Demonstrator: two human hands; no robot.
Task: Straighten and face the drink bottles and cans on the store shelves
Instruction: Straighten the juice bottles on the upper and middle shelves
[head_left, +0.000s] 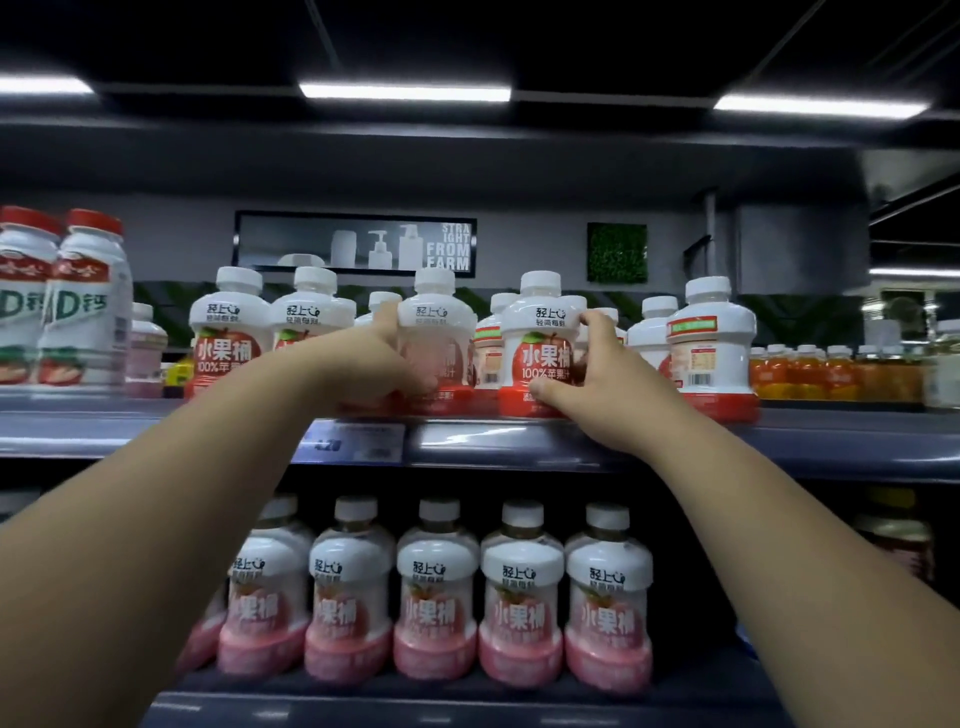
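Note:
A row of squat white-and-red apple juice bottles stands along the front of the upper shelf (519, 441). My left hand (379, 364) grips one of them, a blurred bottle (439, 332) with its label facing forward. My right hand (602, 384) wraps the right side of the neighbouring apple juice bottle (540, 343), thumb at its red base, label forward. To the right, another bottle (711, 348) shows its back label with barcode. Two more label-forward bottles (228, 332) stand left of my left arm.
Tall white milk-drink bottles (62, 296) stand at the upper left; small orange juice bottles (831, 371) at the right. The lower shelf holds a neat row of pink-based bottles (436, 592), labels forward. A price tag (353, 441) sits on the upper shelf's edge.

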